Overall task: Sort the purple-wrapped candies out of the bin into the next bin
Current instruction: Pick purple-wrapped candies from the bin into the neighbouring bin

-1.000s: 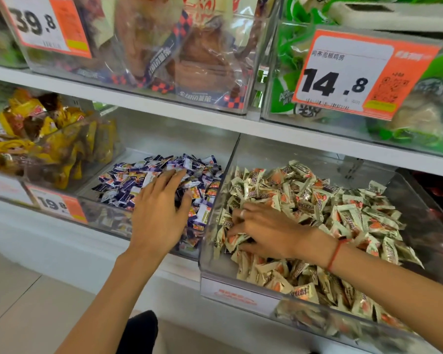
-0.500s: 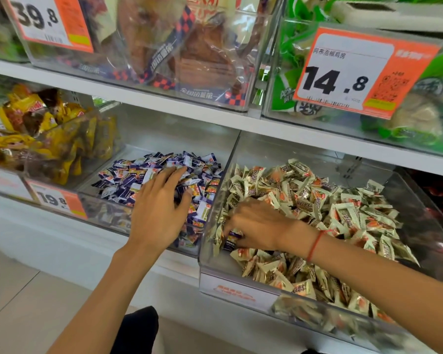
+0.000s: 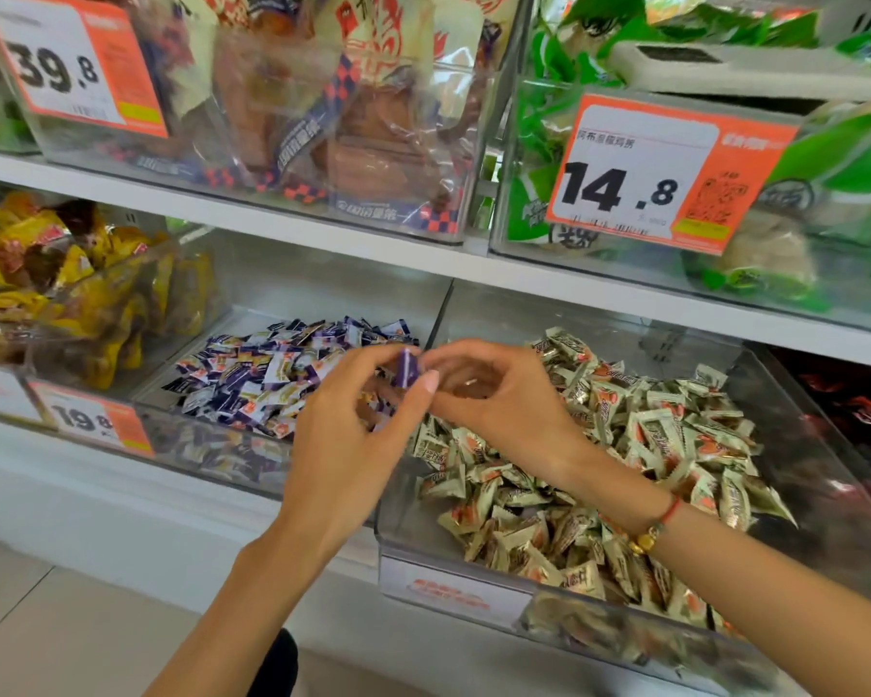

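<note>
1. A person's left hand (image 3: 353, 445) and right hand (image 3: 494, 399) meet above the clear divider between two shelf bins, a single purple-wrapped candy (image 3: 405, 369) between them.
2. The left hand pinches the candy between thumb and fingertips; the right hand's fingers curl close beside it, and whether they also touch the wrapper cannot be told.
3. The candy hangs in the air over the dividing wall, inside neither bin.
4. Below the left hand, the purple-candy bin (image 3: 252, 314) holds a heap of purple-and-white pieces.
5. Below the right hand, the beige-candy bin (image 3: 825, 470) is piled with beige-and-orange wrappers; no other purple piece shows on its surface, though any buried ones would be hidden.
6. Judging by this, the sort looks well along: this piece awaits its drop to the left, and a further check of the beige pile likely remains.
7. Orange price tags (image 3: 670, 173) front the upper shelf (image 3: 272, 228).
</note>
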Demonstrator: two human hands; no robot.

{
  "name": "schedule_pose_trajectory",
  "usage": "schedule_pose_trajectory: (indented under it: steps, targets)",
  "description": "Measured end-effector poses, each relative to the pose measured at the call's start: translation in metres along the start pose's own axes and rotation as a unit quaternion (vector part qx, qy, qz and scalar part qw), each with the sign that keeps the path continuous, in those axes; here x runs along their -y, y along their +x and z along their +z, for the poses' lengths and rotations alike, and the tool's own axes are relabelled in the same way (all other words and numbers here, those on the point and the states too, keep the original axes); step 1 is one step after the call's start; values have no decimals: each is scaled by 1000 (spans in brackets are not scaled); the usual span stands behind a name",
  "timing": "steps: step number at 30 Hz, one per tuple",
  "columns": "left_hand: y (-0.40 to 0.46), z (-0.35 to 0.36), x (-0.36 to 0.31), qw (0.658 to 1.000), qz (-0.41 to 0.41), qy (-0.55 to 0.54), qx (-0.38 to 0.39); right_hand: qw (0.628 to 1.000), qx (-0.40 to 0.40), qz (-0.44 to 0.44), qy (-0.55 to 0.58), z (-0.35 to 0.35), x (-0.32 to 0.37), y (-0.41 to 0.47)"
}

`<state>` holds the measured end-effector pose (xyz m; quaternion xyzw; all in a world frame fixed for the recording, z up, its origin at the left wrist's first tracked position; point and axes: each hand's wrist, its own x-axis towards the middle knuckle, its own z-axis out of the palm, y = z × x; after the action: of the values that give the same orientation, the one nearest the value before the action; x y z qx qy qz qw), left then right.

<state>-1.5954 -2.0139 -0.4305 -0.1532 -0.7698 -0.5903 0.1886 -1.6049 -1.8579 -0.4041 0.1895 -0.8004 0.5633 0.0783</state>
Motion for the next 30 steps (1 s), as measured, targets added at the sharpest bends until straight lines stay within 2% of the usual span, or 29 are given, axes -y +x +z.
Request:
schedule_pose_trajectory:
  steps: [4,6,7,9,12,14,17,20,22,23,26,28,30]
  targets:
    - [7,-3,8,997,-20,-20,-67,999,5,-14,-38,2,6,7]
    - [13,-8,18,995,-30,37,-92,989,40,-13,-143,-12,3,6]
    - [17,-12,25,990,-31,99,-94,972,72,-14,-225,-22,0,3]
    - [23,-18,41,968,-22,242,-56,913,157,-9,-376,-44,-5,-4]
    - [24,-19,54,932,0,361,17,844,284,34,-453,-64,-16,-21]
    - [22,-18,55,927,11,373,31,831,338,63,-437,-68,-22,-32]
    - [20,-17,58,922,31,383,51,811,352,51,-465,-67,-31,-40]
    - [18,-18,58,929,27,365,53,762,363,26,-536,-59,-36,-41]
    - [16,-19,57,934,22,352,56,721,386,40,-574,-52,-39,-39]
    - [15,-20,56,936,21,346,58,713,388,41,-583,-49,-39,-38]
    - [13,-23,55,943,15,328,62,736,362,10,-572,-52,-44,-39]
    - [11,-23,52,944,16,323,61,785,317,4,-532,-60,-49,-44]
    - [9,-21,47,949,16,311,51,838,266,36,-476,-67,-48,-48]
